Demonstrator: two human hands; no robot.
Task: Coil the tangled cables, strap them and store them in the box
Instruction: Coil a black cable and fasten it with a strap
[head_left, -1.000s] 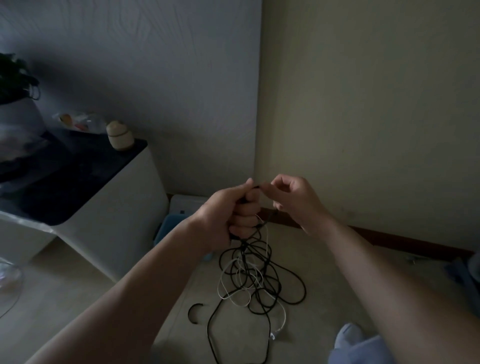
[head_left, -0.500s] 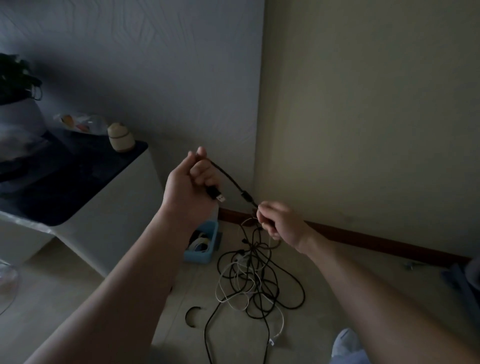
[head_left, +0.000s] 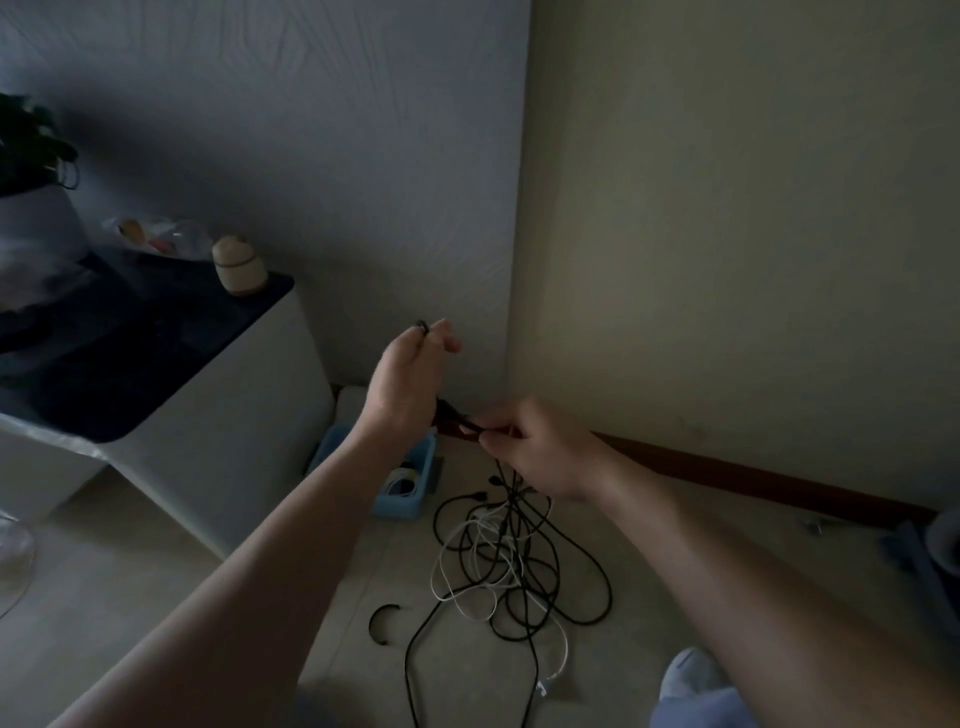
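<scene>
A tangle of black and white cables (head_left: 511, 566) lies on the pale floor in the room's corner. My left hand (head_left: 408, 379) is raised above it and holds a loop of black cable (head_left: 452, 415) that runs over its fingers and out under the palm. My right hand (head_left: 540, 449) pinches the same black cable just to the right, and the strand drops from it into the pile. A small blue box (head_left: 410, 480) with a white coil inside stands on the floor left of the pile, partly hidden by my left forearm.
A short curved black strap (head_left: 382, 623) lies on the floor left of the tangle. A white cabinet (head_left: 218, 431) with a dark top fills the left side, carrying a small jar (head_left: 239, 265). Walls meet in the corner behind. A grey-blue slipper (head_left: 691, 680) shows at bottom right.
My right hand has come back up close to the left hand, bringing another length of black cable. The left hand has turned, and the cable now loops over its fingers.
</scene>
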